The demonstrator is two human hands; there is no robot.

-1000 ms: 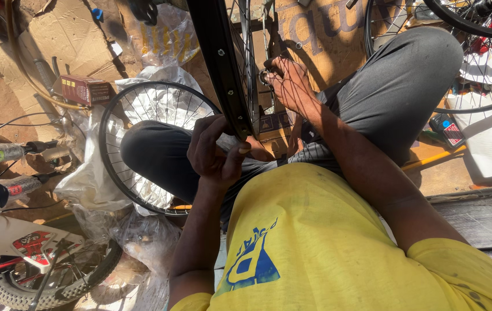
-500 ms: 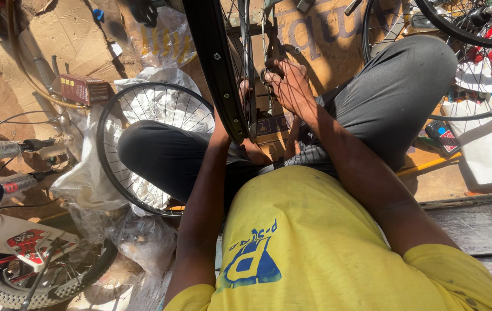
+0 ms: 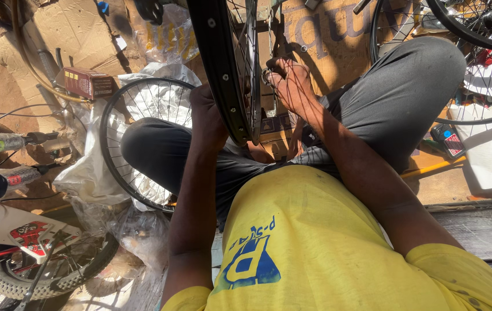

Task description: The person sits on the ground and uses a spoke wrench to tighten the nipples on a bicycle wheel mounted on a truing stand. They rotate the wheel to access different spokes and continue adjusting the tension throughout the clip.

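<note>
While cardboard [image 3: 73, 29] lies flat, hands grip wheel [image 3: 225, 69].

Seated with knees bent wide, the person extends both bare forearms forward from a yellow shirt's short sleeves. The left hand [image 3: 208, 118] is raised, back toward the camera, its fingers out of sight. The right hand [image 3: 290, 83] reaches farther out, wrist bent slightly, fingers [image 3: 277, 68] curled and pinched together at the tips. The two hands are near each other but apart.
</note>
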